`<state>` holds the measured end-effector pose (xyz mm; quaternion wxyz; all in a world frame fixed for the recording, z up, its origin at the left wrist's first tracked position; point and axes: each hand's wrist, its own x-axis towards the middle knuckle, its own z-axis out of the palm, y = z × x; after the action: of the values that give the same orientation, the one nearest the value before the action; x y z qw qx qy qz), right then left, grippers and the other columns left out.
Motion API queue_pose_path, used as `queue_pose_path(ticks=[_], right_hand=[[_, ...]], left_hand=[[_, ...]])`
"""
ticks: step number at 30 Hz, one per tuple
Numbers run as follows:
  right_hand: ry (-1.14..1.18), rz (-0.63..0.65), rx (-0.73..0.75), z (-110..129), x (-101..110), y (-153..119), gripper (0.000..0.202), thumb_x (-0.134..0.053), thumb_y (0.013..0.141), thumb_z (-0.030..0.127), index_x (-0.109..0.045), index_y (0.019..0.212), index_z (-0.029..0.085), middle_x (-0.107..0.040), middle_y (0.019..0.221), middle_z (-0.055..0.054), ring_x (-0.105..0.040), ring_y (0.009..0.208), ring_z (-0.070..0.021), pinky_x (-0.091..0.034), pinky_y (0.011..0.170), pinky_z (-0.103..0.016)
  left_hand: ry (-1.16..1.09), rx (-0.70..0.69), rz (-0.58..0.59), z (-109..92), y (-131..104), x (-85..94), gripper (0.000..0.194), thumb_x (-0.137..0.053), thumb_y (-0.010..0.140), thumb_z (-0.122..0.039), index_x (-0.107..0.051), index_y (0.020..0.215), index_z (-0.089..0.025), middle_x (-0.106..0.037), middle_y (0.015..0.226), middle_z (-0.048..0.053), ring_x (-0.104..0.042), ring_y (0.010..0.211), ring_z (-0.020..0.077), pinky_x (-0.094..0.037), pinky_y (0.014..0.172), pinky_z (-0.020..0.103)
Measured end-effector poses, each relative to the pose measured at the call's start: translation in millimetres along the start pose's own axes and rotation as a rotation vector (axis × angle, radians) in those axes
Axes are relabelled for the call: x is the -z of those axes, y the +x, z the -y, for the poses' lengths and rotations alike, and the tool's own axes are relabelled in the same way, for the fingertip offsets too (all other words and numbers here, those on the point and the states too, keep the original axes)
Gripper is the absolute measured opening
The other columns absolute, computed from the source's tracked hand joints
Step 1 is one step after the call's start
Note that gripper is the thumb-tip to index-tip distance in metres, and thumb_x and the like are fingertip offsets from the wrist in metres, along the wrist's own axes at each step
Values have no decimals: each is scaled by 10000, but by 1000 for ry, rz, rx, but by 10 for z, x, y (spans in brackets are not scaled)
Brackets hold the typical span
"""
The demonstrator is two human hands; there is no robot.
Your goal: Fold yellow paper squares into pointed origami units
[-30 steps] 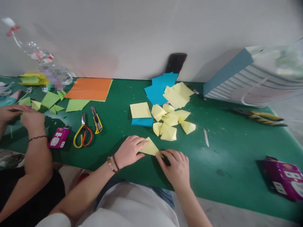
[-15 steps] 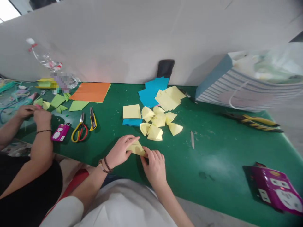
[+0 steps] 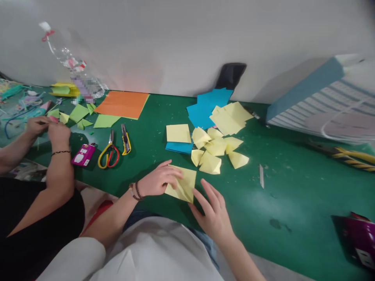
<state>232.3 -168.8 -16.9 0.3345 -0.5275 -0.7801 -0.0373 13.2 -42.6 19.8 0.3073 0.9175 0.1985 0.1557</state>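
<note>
In the head view, the yellow sheet (image 3: 189,178) lies creased and opened out close to the near edge of the table (image 3: 246,210), with folded yellow pieces (image 3: 210,164) beyond it, toward the far edge. The step in hand seems to be unfolding it; the next move likely calls for steadying one side and working along a crease. The fingers of the left hand (image 3: 156,180) bend over the sheet, pinching or not I cannot tell; those of the right hand (image 3: 215,216) stand apart by its right edge. Half a second earlier, it was folded narrow between both hands
</note>
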Motion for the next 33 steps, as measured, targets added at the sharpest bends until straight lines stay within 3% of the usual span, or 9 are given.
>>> queue_pose_path(ticks=[3,6,10,13,16,20,24,29,33], right_hand=[[-53,78,88,29,20,48,501,-658,832,239,-515,1312,217,-458,1452,-157,-400,1361,-341,-445,999,-531],[-46,232,154,20,17,141,434,-599,862,275,-553,1284,186,-553,1373,-142,-384,1377,-341,-406,1035,-566],[28,212,182,-22,-36,252,335,-529,885,140,-613,1199,222,-671,1231,-64,-467,1330,-256,-405,1059,-488],[72,168,171,-44,-66,293,304,-524,888,75,-650,1119,227,-726,1113,-19,-513,1291,-221,-399,1067,-440],[73,200,168,-41,-64,293,267,-506,903,67,-666,1069,201,-737,1073,-29,-536,1270,-220,-401,1065,-434],[102,238,147,11,-72,262,266,-485,913,67,-665,1070,184,-740,1050,-40,-580,1218,-210,-403,1063,-425],[163,214,102,72,-120,276,241,-518,902,85,-656,1067,194,-743,1030,-41,-645,1113,-185,-432,1032,-402],[169,145,-90,113,-172,338,222,-574,888,123,-618,1087,212,-738,891,-31,-695,836,-159,-500,909,-371],[40,124,-311,143,-233,381,221,-545,923,211,-567,1143,199,-682,765,-27,-639,694,-174,-494,706,-330]], left_hand=[[-95,-1,106,142,9,58,378,-402,580,59,-638,711,-206,-679,1203,-4,-467,1331,195,-89,1210,527],[-225,-11,77,247,-10,55,368,-379,585,67,-606,696,-201,-688,1187,2,-474,1331,182,-147,1205,513],[-316,-18,26,319,-17,55,352,-367,598,81,-563,682,-199,-683,1194,4,-471,1333,163,-217,1197,478],[-154,-10,70,314,-49,108,380,-387,620,93,-604,743,-193,-676,1208,3,-408,1381,200,-182,1203,519],[117,61,73,232,-171,178,477,-393,756,77,-643,1060,-193,-660,1236,34,-341,1418,229,-143,1199,575],[216,117,122,15,-391,124,447,-506,817,-56,-580,1235,-196,-505,1431,56,-256,1450,285,-183,1193,568],[181,153,20,-165,-479,-136,361,-567,894,-305,-584,1228,-168,-544,1379,88,-331,1411,286,-302,1163,499],[172,283,-221,-197,-410,-314,161,-520,945,-236,-664,1005,-199,-671,1167,50,-487,1278,242,-420,1066,447],[160,366,-272,-179,-318,-302,166,-525,942,-236,-642,1051,-190,-696,1022,53,-577,1028,226,-490,901,404]])
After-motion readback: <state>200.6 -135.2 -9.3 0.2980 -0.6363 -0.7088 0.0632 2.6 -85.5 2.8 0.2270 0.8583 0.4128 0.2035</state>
